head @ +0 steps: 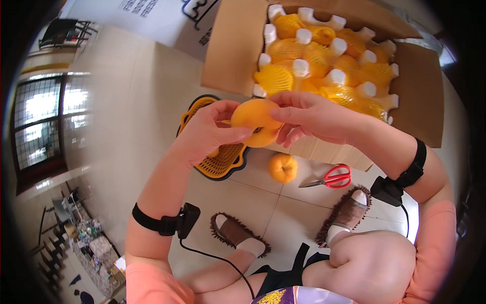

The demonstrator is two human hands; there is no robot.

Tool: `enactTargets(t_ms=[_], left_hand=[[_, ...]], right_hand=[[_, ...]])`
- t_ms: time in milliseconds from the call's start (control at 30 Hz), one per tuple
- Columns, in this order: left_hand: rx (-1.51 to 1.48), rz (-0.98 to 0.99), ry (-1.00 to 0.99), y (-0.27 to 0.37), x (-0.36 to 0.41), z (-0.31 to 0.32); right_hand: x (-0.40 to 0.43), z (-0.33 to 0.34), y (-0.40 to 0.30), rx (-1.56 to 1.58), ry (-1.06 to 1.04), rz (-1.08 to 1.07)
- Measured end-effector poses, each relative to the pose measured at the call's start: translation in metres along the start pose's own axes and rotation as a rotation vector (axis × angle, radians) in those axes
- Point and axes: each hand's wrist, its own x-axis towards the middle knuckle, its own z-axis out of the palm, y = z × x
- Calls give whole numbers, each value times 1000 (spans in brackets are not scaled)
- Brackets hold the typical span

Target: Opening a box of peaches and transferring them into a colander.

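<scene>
Between both hands is a smooth orange-yellow fruit [257, 117], its dark stem hollow facing up. My left hand [220, 127] grips its left side, thumb near the hollow. My right hand [303, 116] touches its right side with thumb and fingers. Behind my left hand stands a yellow plastic basket [222, 163] with a dark outer rim; part of a yellow item shows inside, the rest is hidden. A second orange-yellow fruit [283, 168] rests on the tiled floor below the hands. To its right lie scissors [338, 176] with red handles, blades pointing left.
An open cardboard box [231, 49] holds several fruits in yellow foam nets [275, 79] among white-topped plastic packing. Slippered feet [239, 231] stand on the floor nearer the body. A white printed box [159, 22] is at the upper left. Cables hang from both armbands.
</scene>
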Motion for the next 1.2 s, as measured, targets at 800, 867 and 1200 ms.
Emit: enactTargets(t_ms=[800, 867, 1200], left_hand=[[1261, 10, 143, -120, 0, -38], [1211, 79, 166, -83, 1, -20], [950, 918, 88, 38, 82, 124]], right_hand=[[-12, -9, -6, -710, 89, -235], [-38, -41, -16, -731, 208, -323], [-101, -195, -26, -1336, 1081, -219]])
